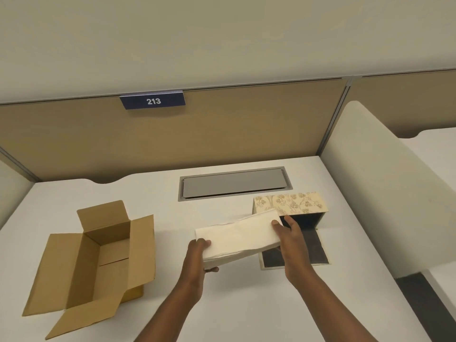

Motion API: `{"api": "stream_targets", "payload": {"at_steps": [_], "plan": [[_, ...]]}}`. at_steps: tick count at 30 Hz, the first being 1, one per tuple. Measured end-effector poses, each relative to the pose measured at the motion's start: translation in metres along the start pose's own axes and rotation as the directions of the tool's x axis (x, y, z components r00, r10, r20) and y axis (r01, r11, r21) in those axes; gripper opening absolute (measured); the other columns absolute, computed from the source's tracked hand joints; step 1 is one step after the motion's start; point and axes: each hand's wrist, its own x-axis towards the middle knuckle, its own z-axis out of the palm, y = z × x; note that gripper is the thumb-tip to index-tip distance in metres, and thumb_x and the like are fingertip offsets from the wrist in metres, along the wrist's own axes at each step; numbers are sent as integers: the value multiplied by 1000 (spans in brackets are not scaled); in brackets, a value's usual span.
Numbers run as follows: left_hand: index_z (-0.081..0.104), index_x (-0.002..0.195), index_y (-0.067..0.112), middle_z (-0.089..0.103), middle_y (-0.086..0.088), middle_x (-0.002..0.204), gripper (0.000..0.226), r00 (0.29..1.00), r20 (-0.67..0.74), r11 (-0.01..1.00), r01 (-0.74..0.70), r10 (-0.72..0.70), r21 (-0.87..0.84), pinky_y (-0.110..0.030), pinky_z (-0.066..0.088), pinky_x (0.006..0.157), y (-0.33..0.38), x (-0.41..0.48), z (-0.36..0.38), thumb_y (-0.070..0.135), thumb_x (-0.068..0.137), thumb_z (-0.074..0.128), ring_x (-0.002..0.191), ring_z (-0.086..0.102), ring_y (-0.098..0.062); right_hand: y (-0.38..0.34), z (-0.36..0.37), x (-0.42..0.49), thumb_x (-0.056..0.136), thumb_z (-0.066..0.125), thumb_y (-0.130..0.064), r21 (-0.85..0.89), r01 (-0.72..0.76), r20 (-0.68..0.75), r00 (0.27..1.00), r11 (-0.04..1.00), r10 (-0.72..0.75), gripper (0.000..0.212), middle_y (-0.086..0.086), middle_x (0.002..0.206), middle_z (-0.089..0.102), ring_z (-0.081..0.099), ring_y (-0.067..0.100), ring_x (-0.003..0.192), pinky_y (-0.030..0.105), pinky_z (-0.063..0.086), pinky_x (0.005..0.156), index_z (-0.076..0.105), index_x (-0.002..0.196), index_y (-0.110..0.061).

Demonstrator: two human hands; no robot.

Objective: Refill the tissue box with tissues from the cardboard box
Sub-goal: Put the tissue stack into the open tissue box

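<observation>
A white stack of tissues (pixel 240 236) hangs above the desk, held at both ends. My left hand (pixel 199 253) grips its near left end, and my right hand (pixel 291 240) grips its far right end. Just behind and to the right lies the floral tissue box (pixel 291 203) on its side, with its dark inside facing me and its flap (pixel 313 253) folded down on the desk. The stack's right end overlaps the box's open mouth. At the left stands the brown cardboard box (pixel 98 255) with its flaps spread; nothing shows inside it.
All of this rests on a white desk (pixel 246 304). A grey cable hatch (pixel 234 183) is set in the desk behind the tissue box. A tan partition with a "213" sign (pixel 153 101) closes the back, and a white divider (pixel 385 188) the right side.
</observation>
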Motion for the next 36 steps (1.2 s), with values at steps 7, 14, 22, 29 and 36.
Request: {"api": "stream_targets", "payload": {"at_steps": [7,14,22,29,36], "plan": [[52,116,28,64,1,116,26,992,128,926,-58,11,372,-35,53,85,-29,25,24,19,93,60,102,62,-18,13,-56,23,94,68,-24,-324,57,114,993,944,-20,79,-16,116,60,55,-4,102,21,47,75,22,157,-35],[45,113,34,66,12,108,40,922,325,633,-383,212,673,-28,53,80,-54,45,33,13,86,66,99,63,-9,40,-109,49,85,78,-16,-616,308,335,935,725,-112,100,-32,127,54,58,-4,118,10,49,92,14,158,-40],[48,117,20,66,3,97,42,855,396,349,-503,333,791,-33,52,72,-90,68,40,12,80,68,83,61,-20,83,-127,65,79,78,-29,-786,507,442,861,355,-253,81,-7,137,55,49,16,122,35,48,100,39,150,-29],[49,128,5,62,-6,117,61,842,408,196,-493,353,848,-44,50,86,-106,76,40,14,73,74,98,59,-31,97,-127,69,69,76,-27,-757,593,498,795,275,-345,67,-5,126,56,52,14,115,27,46,95,50,130,-22],[53,122,6,61,-6,114,55,830,419,181,-506,367,843,-42,50,85,-106,85,38,9,70,70,97,59,-31,103,-126,75,77,80,-20,-713,558,468,830,424,-304,65,-4,135,56,49,8,127,20,49,98,50,134,-17]]}}
